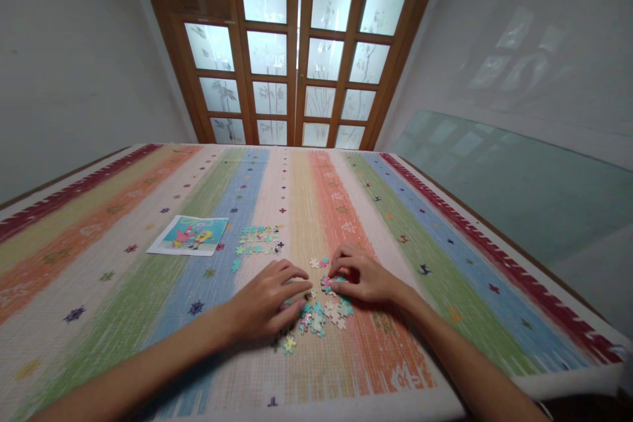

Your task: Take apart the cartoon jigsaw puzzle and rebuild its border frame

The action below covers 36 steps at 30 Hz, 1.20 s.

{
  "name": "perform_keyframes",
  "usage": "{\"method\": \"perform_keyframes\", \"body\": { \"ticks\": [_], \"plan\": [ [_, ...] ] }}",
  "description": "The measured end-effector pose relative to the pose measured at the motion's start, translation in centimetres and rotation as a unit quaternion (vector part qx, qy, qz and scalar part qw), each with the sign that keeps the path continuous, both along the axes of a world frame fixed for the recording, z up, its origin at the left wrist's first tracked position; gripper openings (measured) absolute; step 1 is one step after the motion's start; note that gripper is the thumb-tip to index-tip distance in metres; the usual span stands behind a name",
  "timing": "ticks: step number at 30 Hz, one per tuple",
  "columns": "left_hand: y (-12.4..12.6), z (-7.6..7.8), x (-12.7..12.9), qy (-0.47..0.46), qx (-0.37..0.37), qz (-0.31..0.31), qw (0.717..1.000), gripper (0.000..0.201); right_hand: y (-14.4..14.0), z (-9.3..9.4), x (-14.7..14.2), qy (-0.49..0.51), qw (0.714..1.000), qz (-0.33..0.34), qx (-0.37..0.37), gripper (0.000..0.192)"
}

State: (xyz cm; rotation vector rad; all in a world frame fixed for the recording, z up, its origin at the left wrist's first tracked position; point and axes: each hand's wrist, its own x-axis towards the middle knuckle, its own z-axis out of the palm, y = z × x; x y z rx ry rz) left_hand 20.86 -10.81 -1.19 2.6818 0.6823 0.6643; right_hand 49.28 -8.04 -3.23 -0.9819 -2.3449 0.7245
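Puzzle pieces (pixel 319 316) lay heaped between both hands on the striped cloth (pixel 435 277). The right hand (pixel 363 277) pinched one piece in curled fingertips; the left hand (pixel 267 300) rested half-closed against the heap, and whether it held anything I could not tell. Beyond the left hand lay sorted pieces (pixel 257 241) and a cartoon picture (pixel 190 235), no writing legible. Behind stood frosted-glass wooden doors (pixel 297 53) between pale walls.

Two bare forearms, no sleeves in view up to the frame edge. Left hand (pixel 270 300): no ring, watch or band seen. Right hand (pixel 363 277): likewise plain, wrist bare. Fingers (pixel 297 272) slim, nails short and unpainted as far as can be told. No gloves.
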Motion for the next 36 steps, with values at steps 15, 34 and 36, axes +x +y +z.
{"method": "perform_keyframes", "body": {
  "ticks": [15,34,36],
  "plan": [
    [0.6,-1.1,0.4,0.031,-0.002,-0.013,0.999,0.033,-0.2,-0.1,-0.1,-0.009,1.000,0.013,0.010,0.010],
    [1.0,-1.7,0.6,0.085,0.036,-0.044,0.995,0.041,-0.7,-0.2,-1.4,-0.003,1.000,-0.001,0.025,0.007],
    [1.1,-1.9,0.5,0.092,0.044,-0.031,0.994,0.040,-0.8,-0.3,-1.5,-0.006,1.000,-0.001,0.020,0.005]
  ]
}}
